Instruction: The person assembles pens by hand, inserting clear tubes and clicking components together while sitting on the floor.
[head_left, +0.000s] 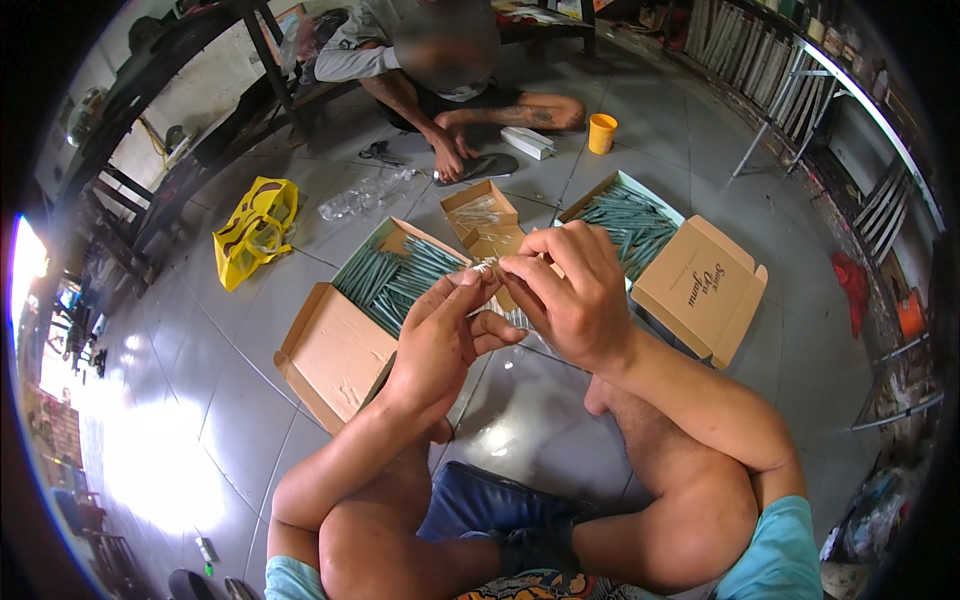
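Observation:
My left hand and my right hand meet in front of me, fingertips pinched close together. Between them is a small pale, shiny thing, too small to name. Beyond my left hand, an open cardboard box holds many thin dark green sticks; its brown lid lies folded toward me. A second open box with similar green sticks lies past my right hand, its printed lid flipped to the right. Between them, a small open carton contains thin clear pieces, partly hidden by my hands.
Across from me a person sits on the tiled floor, a hand by a dark sandal. Around lie a yellow bag, crumpled clear plastic, a white box and an orange cup. Metal-legged furniture stands right.

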